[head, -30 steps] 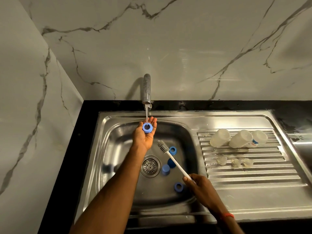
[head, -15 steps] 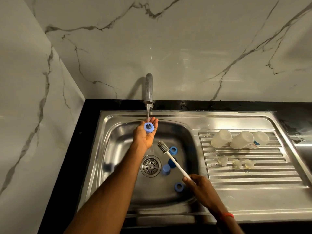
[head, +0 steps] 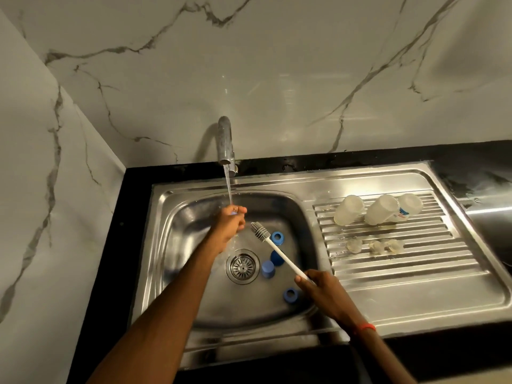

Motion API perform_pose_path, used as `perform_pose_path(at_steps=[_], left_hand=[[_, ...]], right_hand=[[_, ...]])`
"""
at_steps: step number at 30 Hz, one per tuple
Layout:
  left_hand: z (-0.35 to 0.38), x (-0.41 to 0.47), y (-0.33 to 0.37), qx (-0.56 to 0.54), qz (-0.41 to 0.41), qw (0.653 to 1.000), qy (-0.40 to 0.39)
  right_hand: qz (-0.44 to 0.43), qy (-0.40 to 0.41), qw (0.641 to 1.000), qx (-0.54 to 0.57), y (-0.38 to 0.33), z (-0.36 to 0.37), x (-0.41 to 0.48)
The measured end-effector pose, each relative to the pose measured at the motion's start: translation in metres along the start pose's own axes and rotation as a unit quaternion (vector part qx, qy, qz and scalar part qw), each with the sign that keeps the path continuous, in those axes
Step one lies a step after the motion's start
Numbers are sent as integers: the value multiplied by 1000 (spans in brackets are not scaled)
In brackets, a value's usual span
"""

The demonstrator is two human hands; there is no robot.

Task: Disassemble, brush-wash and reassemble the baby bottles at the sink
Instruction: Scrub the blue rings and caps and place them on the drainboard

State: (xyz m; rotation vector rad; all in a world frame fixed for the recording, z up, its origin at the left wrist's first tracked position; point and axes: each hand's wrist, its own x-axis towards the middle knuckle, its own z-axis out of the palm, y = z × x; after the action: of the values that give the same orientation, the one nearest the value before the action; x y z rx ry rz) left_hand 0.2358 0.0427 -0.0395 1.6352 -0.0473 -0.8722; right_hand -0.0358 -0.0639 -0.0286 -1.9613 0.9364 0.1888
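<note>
Rinses a small blue piece [head: 234, 213] under the running tap [head: 225, 142], just above the drain [head: 243, 266] and a touch left of it; curls the left hand [head: 230, 223] round it, fingers closed with only a sliver on show, likely a screw ring. Has four more blue parts lying in the sink [head: 180, 245]: a pale cap [head: 268, 268] just right of the drain, a darker cap [head: 277, 257] just beside that, one ring [head: 276, 237] further up-right of the drain, another ring [head: 290, 295] down-right of it. Holds the brush [head: 285, 259] slanting above those caps, bristles up-right of the drain and clear of the water [head: 229, 189], low end of the handle gripped in the right hand [head: 324, 292], fingers closed round it. Has three clear bottles [head: 382, 209] lying on the draining board [head: 415, 273] far right of the drain, three teats [head: 376, 247] a little nearer, all apart from their rings

Could lose the wet piece: slick plastic, running water, a small hold, then a drop towards the drain. Could scatter the caps with a low swing of the brush handle. Could splash the bench [head: 135, 206] left of the drain with water bouncing off the hand
</note>
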Motion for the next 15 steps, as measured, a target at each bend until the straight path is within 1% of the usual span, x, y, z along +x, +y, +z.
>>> perform_pose_path(at_steps=[1, 2, 3, 5, 6, 11, 12, 13, 15], left_hand=[[-2, -2, -4, 87, 26, 996, -23], [-6, -4, -7, 151, 44, 987, -36], [-11, -6, -9, 210, 64, 975, -35], [-16, -15, -5, 336, 102, 936, -12], [-14, -20, -1, 380, 124, 916, -3], [-3, -36, 13, 478, 207, 852, 43], [-2, -37, 15, 484, 217, 846, 50], [-2, -38, 16, 478, 221, 848, 55], [2, -41, 17, 439, 233, 866, 59]], right_hand=[[-2, 6, 1000, -1, 2, 0, -1], [-5, 8, 1000, -4, 4, 0, -2], [-6, 8, 1000, -6, 6, 1, -2], [-4, 9, 1000, 0, 6, 1, -4], [-2, 11, 1000, 4, 5, -1, -6], [-7, 28, 1000, -1, -3, -8, -14], [-8, 28, 1000, -2, -3, -9, -16], [-9, 30, 1000, 0, -4, -8, -17], [-13, 42, 999, 14, -1, -10, -20]])
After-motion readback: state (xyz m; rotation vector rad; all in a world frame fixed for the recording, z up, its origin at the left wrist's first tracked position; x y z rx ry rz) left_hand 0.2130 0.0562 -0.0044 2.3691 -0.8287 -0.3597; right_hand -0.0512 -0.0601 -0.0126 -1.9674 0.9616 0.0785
